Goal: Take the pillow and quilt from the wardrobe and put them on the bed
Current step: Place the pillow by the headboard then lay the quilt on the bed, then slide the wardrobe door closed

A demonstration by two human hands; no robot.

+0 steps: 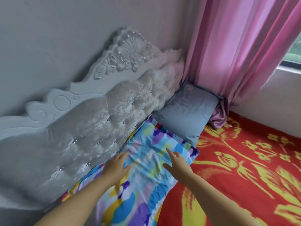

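A folded quilt [146, 160] with blue, purple and yellow patches lies on the bed along the headboard. My left hand [116, 165] rests flat on its left part, fingers straight. My right hand [176, 162] lies on its right part with the fingers stretched forward. A grey-blue pillow [185, 111] sits beyond the quilt in the corner, against the headboard and the curtain. Both rest on the bed [244, 168], which is covered by a red sheet with yellow flowers.
A tufted silver headboard [97, 124] with carved white trim runs along the left. A pink curtain [236, 46] hangs at the back right, its hem bunched on the bed beside the pillow. A window sill [290, 67] shows at the far right.
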